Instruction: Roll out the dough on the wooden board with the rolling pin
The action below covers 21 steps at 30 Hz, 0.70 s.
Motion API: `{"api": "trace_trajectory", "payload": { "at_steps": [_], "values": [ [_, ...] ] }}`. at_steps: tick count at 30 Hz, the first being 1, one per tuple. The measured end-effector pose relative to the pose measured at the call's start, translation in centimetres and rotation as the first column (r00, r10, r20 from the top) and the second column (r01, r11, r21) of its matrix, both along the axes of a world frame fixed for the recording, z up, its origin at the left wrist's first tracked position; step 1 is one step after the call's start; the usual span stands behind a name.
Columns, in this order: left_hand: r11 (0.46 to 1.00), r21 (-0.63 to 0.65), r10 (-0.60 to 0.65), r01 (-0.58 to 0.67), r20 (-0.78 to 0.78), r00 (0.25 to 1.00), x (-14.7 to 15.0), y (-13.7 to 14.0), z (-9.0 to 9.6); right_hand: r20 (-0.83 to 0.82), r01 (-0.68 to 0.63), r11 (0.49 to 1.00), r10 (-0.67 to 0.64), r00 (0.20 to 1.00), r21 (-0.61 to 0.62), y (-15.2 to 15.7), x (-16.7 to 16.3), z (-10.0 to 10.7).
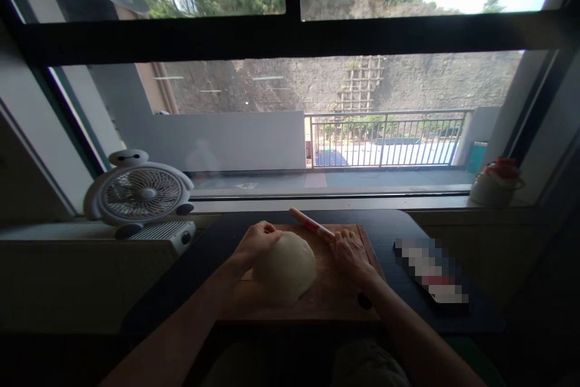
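A flat, pale, roundish sheet of dough (285,267) lies on the wooden board (338,302). At its upper left edge, my left hand (258,242) has thumb and fingers closed on the rim. To the right of the dough, my right hand (351,254) is wrapped round the near end of a rolling pin (312,224). The pin slants away to the upper left, its far end reaching past the board's back edge. It has a red-and-white middle part. My right palm hides the pin's near end.
The board rests on a dark table (203,275). A phone-like flat object (430,272), blurred out, lies at the right. To the left, a white fan (145,194) stands on a white unit (167,233). A jar (496,185) sits on the window sill (362,203).
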<state>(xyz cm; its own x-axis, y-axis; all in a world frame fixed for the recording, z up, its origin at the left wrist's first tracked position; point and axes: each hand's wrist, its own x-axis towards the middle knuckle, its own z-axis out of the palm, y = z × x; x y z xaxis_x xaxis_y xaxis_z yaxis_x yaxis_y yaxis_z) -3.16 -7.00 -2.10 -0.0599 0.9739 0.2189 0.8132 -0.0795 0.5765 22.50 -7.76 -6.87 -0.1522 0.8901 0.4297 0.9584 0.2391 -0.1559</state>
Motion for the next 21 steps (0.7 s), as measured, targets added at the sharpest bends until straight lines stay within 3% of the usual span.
{"api": "trace_trajectory", "payload": {
  "at_steps": [3, 6, 9, 11, 13, 15, 18, 21],
  "values": [
    [0.998, -0.028, 0.060, -0.060, 0.002, 0.998, -2.3, -1.8, -1.6, -0.010, -0.029, 0.997, 0.028, 1.000, -0.077, 0.0, 0.6, 0.7],
    [0.995, -0.015, 0.098, -0.100, -0.093, 0.991, -5.1, -3.5, -1.6, -0.046, -0.139, 0.976, 0.133, 0.990, -0.169, -0.9, 0.9, 1.5],
    [0.958, 0.270, 0.169, -0.099, -0.251, 0.953, -6.3, -4.4, -0.3, -0.082, -0.353, 0.920, 0.343, 0.936, -0.169, -3.0, 0.3, 2.0],
    [0.924, 0.383, 0.152, -0.007, -0.351, 0.924, -5.7, -4.5, 0.2, -0.089, -0.466, 0.864, 0.458, 0.885, -0.192, -4.4, -0.7, 2.2],
    [0.948, 0.300, 0.047, 0.103, -0.455, 0.889, -4.4, -4.3, -0.4, -0.077, -0.488, 0.842, 0.484, 0.872, -0.230, -5.2, -2.0, 2.5],
    [0.974, 0.166, -0.047, 0.153, -0.511, 0.858, -3.0, -3.8, -1.6, -0.059, -0.431, 0.874, 0.429, 0.901, -0.223, -5.2, -3.4, 2.9],
    [0.989, 0.084, -0.064, 0.125, -0.519, 0.853, -1.8, -1.8, -2.9, -0.049, -0.298, 0.932, 0.294, 0.955, -0.206, -3.4, -5.1, 3.3],
    [0.994, 0.043, -0.066, 0.103, -0.523, 0.850, -1.2, 1.2, -2.6, 0.014, -0.215, 0.937, 0.228, 0.974, -0.275, -0.6, -5.8, 3.4]
  ]
}}
